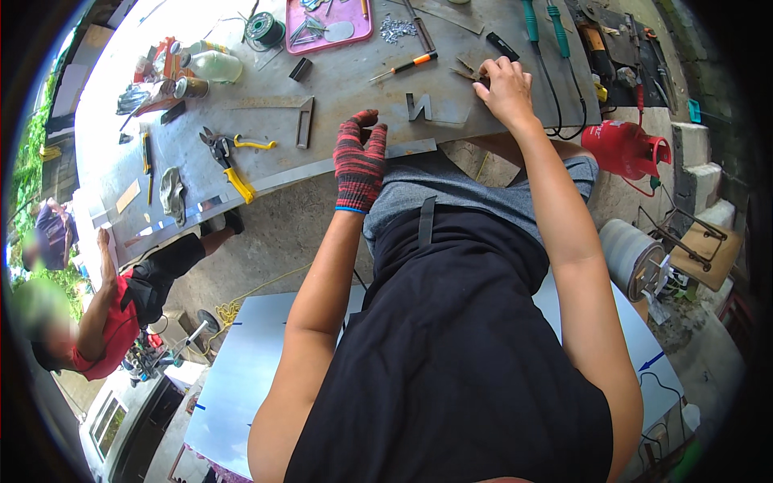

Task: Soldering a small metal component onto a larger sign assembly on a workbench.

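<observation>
My left hand [360, 161], in a red and black striped knit glove, hovers by the near edge of the metal table. Its fingers are loosely bent and apart, with nothing visible in them. My bare right hand [507, 90] is over the tabletop further right, fingers curled down on what looks like a pair of pliers. The spread dark jaws [466, 71] stick out to the left of the fingers; the handles are hidden under the hand. Between my hands stands a small zigzag-shaped metal piece [418, 107]. An orange-handled screwdriver [413, 64] lies beyond it.
Yellow-handled snips [231, 165], a try square [305, 123], bottles [216, 66], a pink tray [328, 40] and a solder spool [263, 29] are on the table [274, 84]. Two green-handled soldering irons [558, 30] trail cables at right, near a red gas cylinder [620, 149]. Another person [109, 322] stands at left.
</observation>
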Motion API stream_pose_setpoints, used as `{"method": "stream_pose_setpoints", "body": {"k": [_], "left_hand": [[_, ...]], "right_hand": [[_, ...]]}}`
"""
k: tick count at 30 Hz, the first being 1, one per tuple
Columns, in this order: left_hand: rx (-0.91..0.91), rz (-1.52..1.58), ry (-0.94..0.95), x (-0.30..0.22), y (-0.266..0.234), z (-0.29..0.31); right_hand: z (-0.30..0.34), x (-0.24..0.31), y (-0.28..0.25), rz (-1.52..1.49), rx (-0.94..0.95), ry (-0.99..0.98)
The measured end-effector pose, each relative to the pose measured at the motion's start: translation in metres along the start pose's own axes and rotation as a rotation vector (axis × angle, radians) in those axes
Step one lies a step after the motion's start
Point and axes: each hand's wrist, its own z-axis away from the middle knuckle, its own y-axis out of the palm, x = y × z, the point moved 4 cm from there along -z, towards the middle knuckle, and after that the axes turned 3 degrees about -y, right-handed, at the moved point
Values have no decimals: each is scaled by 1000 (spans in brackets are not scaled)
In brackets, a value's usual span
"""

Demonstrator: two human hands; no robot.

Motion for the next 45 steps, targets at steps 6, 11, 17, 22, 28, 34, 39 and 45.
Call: {"method": "stream_pose_setpoints", "body": {"k": [6,11,17,22,28,34,39,45], "left_hand": [[77,-19,71,-7,20,25],[122,-87,249,-37,31,36],[357,-156,328,-65,31,30],[382,-93,227,-50,17,34],[350,-179,88,-22,-8,33],[354,-759,295,19,-18,-1],[322,-767,451,36,-4,-2],[313,-753,486,38,7,-2]], "right_hand": [[2,0,-12,-34,-95,-3],[24,23,-67,-617,-252,82],[76,105,-73,-1473,53,173],[90,124,-44,-1458,63,130],[88,113,-42,-977,86,-54],[87,76,-32,-383,-130,-189],[82,86,-11,-270,-154,-355],[75,85,11,-249,-154,-333]]}}
